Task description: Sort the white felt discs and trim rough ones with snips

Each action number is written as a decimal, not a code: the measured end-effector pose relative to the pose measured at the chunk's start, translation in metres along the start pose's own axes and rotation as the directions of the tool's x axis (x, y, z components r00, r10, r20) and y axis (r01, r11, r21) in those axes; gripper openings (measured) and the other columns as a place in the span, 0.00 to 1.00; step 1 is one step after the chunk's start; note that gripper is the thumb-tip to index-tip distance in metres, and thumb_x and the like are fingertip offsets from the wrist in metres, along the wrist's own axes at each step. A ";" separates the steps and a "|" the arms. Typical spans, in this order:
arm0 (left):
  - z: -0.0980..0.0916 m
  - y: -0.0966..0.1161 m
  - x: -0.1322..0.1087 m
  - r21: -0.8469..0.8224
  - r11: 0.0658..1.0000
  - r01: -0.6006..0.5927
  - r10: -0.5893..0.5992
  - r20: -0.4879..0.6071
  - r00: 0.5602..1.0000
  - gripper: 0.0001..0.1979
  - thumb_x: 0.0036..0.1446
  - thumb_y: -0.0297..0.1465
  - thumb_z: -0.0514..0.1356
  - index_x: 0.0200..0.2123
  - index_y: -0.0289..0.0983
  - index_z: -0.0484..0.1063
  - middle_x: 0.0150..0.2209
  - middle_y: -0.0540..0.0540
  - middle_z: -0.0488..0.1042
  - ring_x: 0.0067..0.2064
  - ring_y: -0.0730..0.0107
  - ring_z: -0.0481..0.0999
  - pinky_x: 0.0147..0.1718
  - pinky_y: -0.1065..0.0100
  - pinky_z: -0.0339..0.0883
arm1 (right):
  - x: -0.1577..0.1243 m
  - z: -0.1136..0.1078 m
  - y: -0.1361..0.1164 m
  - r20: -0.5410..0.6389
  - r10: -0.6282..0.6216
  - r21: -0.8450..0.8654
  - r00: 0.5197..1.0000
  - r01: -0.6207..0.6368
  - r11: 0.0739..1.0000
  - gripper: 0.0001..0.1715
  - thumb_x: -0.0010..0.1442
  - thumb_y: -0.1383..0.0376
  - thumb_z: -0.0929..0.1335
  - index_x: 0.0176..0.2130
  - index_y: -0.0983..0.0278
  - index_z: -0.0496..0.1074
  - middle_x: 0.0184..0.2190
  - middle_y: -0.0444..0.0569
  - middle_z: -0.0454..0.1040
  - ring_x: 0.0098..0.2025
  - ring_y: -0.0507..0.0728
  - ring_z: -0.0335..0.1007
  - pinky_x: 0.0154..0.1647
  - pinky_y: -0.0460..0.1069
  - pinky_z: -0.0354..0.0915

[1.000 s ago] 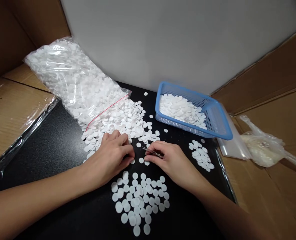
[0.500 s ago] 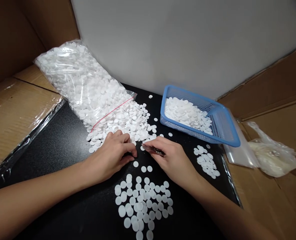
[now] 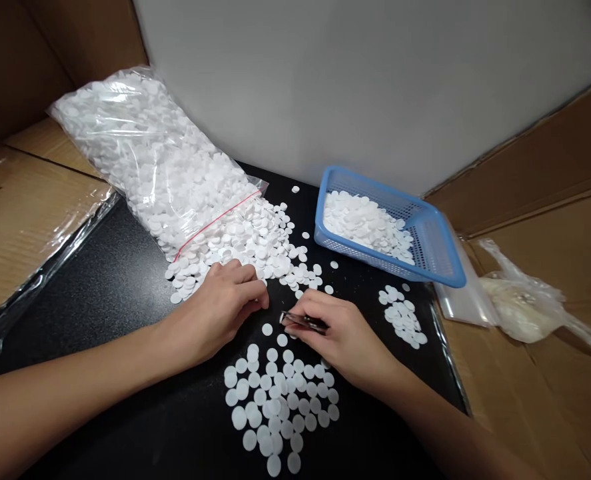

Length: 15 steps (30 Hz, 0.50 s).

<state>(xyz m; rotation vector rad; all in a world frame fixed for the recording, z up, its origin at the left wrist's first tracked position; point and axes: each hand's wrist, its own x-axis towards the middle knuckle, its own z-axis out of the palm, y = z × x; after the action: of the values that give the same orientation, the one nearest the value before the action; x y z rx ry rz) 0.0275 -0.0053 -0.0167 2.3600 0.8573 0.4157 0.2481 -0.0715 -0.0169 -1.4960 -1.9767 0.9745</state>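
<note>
My right hand (image 3: pixel 342 330) is closed around a small, dark, shiny metal tool (image 3: pixel 309 323) shaped like a nail clipper. A white disc (image 3: pixel 282 318) shows edge-on at the tool's tip, by my fingertips. Left of it, my left hand (image 3: pixel 230 303) rests on the black table with its fingers curled in, at the near edge of a heap of white discs (image 3: pixel 255 243). Whether those fingers hold a disc is hidden. Nearer to me, many loose flat discs (image 3: pixel 275 407) lie spread out, some overlapping.
A clear zip bag (image 3: pixel 145 153) full of discs lies at the back left, spilling toward the hands. Back right stands a blue basket (image 3: pixel 390 263) partly filled with discs. A small disc pile (image 3: pixel 405 320) and a knotted plastic bag (image 3: pixel 520 307) lie to the right. Cardboard borders both sides.
My right hand has drawn back from the heap toward me with the metal tool, and a disc is at its tip. My left hand stays nearly in place. The view has shifted slightly.
</note>
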 end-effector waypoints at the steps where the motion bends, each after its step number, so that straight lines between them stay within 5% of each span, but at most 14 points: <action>1: -0.001 0.001 0.000 -0.035 0.999 0.005 -0.005 -0.025 1.000 0.11 0.65 0.21 0.52 0.36 0.39 0.72 0.36 0.49 0.72 0.40 0.64 0.69 0.39 0.63 0.58 | -0.004 -0.002 0.001 -0.035 0.022 0.022 0.999 -0.021 1.000 0.07 0.63 0.69 0.68 0.32 0.61 0.72 0.31 0.44 0.72 0.32 0.53 0.69 0.30 0.46 0.63; 6: 0.000 0.008 0.001 -0.263 0.964 0.040 -0.063 -0.079 0.995 0.12 0.64 0.21 0.49 0.41 0.39 0.70 0.39 0.49 0.76 0.40 0.68 0.75 0.39 0.68 0.68 | -0.014 -0.008 0.009 -0.201 0.100 0.037 0.974 -0.095 0.995 0.08 0.65 0.68 0.66 0.37 0.61 0.76 0.33 0.47 0.76 0.33 0.54 0.73 0.31 0.47 0.67; 15: 0.006 0.007 0.000 -0.348 0.936 0.058 -0.039 0.060 0.997 0.19 0.58 0.17 0.49 0.47 0.39 0.69 0.43 0.48 0.78 0.43 0.68 0.78 0.44 0.66 0.72 | -0.017 0.000 0.007 -0.077 0.027 0.008 0.997 -0.027 1.000 0.09 0.65 0.68 0.67 0.33 0.61 0.75 0.31 0.46 0.73 0.30 0.53 0.70 0.27 0.47 0.64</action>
<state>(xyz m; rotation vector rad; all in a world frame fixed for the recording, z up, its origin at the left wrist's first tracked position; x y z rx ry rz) 0.0333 -0.0121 -0.0174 2.0092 0.7467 0.4439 0.2575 -0.0864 -0.0219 -1.5370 -1.9018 0.9193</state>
